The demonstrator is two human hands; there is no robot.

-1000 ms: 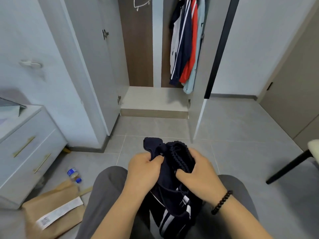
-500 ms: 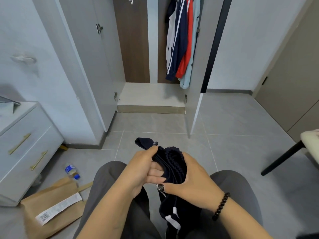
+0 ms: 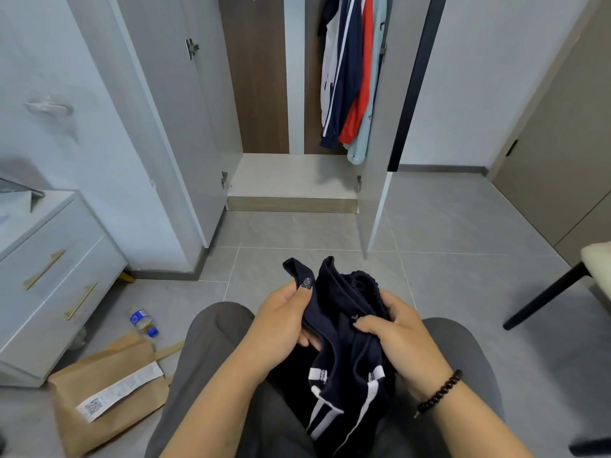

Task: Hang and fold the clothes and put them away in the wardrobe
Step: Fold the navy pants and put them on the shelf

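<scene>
1. Your left hand (image 3: 281, 322) fingers curl around one top edge of the dark navy cloth garment with white stripes (image 3: 344, 352), thumb on top, so it cannot slip.
2. Your right hand (image 3: 393, 328) fingers pinch the other bunched edge, I think to find the garment's shape.
3. The garment hangs down between your grey-trousered knees (image 3: 211, 342), off the grey tiled floor (image 3: 297, 233).
4. The open grey wardrobe (image 3: 294, 173) stands ahead, ready, with striped and red jackets (image 3: 350, 71) already hanging inside.
</scene>
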